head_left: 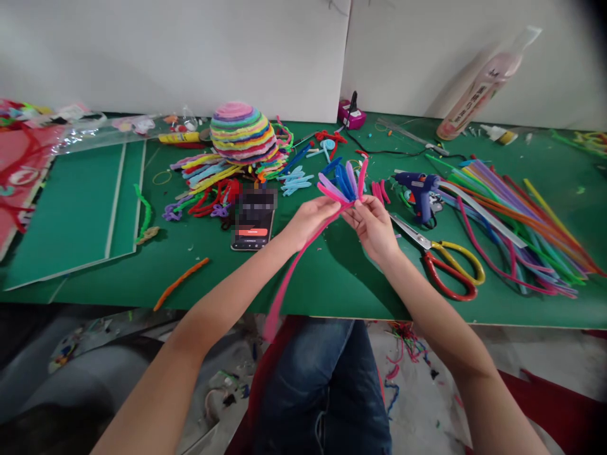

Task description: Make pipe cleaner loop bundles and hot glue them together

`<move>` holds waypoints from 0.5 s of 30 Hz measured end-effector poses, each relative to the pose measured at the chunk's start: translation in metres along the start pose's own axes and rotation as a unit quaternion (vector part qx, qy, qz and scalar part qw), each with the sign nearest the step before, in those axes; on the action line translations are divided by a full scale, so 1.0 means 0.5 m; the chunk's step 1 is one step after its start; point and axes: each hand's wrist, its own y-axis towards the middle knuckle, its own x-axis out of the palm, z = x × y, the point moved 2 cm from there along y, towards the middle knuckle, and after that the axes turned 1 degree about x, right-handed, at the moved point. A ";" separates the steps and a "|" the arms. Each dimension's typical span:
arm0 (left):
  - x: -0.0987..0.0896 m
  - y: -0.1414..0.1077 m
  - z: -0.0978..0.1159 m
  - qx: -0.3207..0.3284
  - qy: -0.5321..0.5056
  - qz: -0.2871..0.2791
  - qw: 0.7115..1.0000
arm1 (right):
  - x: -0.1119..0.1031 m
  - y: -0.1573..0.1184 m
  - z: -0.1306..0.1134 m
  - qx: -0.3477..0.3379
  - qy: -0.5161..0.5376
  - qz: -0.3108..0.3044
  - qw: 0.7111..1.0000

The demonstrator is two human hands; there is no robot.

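Clear bag [90, 140]: lies at the far left, overlapping a green board [71, 208]; small pale things show at its right end, though whether inside it cannot be told.
Orange stem [181, 283]: alone near the worktop's [222, 287] front edge.
Striped dome [243, 136]: rounded side up, over and beside bundles of coloured stems.
Phone [253, 218]: face up, just left of the hands, screen lit.
Pink strip [290, 275]: slants from the hands toward the person, its blurred lower end past the front edge.
Left grip [310, 219]: pinched on the fan's base and the strip.
Fuzzy fan [347, 182]: blue, lilac and pink, held above mid-worktop; tips spread toward the wall, long axis running away from the person.
Right grip [377, 229]: closed on the base's other side.
Glue gun [422, 189]: beyond the scissors [429, 245].
Bottle [484, 91]: at the back, pinkish, contents unclear.
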 end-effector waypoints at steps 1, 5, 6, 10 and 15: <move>0.001 0.000 -0.009 -0.008 0.000 -0.004 1.000 | 0.000 -0.001 0.002 -0.006 -0.020 0.007 1.000; -0.012 0.001 -0.020 -0.024 0.006 0.002 1.000 | -0.003 -0.003 -0.006 -0.064 -0.143 0.009 0.988; -0.017 0.000 -0.017 -0.028 0.013 0.001 1.000 | -0.005 -0.002 -0.011 -0.069 -0.166 0.002 0.984; -0.021 -0.007 0.003 -0.097 0.070 -0.040 0.992 | -0.017 0.005 -0.035 -0.032 -0.171 -0.027 0.984; -0.008 -0.021 0.011 -0.174 0.125 -0.090 0.973 | -0.018 0.008 -0.045 -0.031 -0.168 -0.040 0.984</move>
